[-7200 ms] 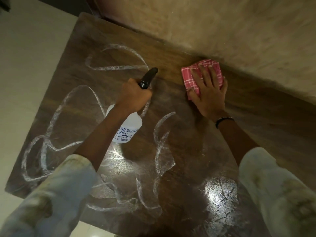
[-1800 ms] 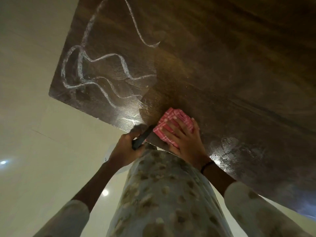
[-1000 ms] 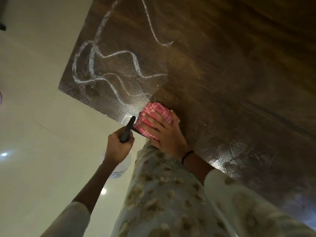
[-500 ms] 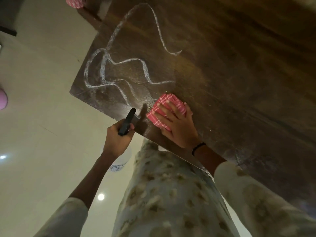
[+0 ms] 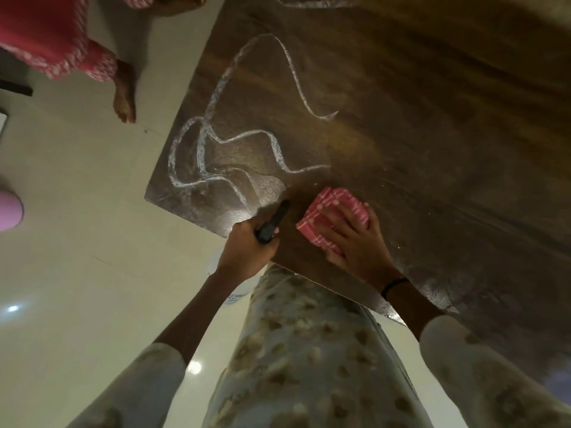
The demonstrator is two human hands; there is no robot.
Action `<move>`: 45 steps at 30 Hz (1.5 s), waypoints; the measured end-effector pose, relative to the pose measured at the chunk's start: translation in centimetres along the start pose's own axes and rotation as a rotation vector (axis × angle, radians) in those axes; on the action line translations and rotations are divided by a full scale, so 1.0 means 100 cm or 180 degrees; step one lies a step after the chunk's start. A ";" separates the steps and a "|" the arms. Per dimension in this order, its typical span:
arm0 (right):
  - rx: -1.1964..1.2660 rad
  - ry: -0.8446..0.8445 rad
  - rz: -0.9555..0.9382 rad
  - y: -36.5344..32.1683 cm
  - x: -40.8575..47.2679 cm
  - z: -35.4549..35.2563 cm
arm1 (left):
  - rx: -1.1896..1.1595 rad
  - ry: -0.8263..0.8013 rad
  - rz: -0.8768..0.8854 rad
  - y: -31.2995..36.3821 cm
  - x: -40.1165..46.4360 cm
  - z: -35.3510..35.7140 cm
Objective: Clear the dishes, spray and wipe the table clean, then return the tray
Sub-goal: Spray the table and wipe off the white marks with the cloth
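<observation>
Right hand flat on cloth; left hand grip clamped on spray bottle; bystander foot nearby.

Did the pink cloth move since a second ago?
Yes. The pink cloth under the right hand slid away from the table's near edge, further onto the wood, toward the wet squiggly streaks.

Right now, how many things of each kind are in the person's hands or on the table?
Pink checked cloth, under the right hand: 1
Spray bottle, gripped by the left hand: 1
Table, with white foam lines on it: 1
Total: 3 things
</observation>
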State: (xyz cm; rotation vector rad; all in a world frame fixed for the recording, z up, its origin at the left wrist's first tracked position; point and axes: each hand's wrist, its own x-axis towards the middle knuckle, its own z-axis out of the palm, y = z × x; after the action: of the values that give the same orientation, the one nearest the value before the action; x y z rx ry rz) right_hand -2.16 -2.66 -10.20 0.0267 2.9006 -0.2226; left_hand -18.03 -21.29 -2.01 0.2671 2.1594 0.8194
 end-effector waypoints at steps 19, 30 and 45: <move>0.0104 0.0071 0.0898 0.041 0.045 -0.019 | 0.0693 -0.0016 -0.0092 0.047 0.053 0.003; 0.0270 0.0320 0.0601 -0.011 0.118 -0.026 | 0.0233 0.0108 0.0060 0.063 0.084 -0.023; 0.0459 0.0353 0.1495 0.017 0.161 -0.041 | 0.0486 0.0209 0.0325 0.074 0.116 -0.043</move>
State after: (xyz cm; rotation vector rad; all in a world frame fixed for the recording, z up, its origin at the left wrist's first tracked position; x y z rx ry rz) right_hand -18.66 -0.35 -10.24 0.7542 2.8737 -0.3504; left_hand -29.49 -12.48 -2.36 0.4368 2.2893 0.7295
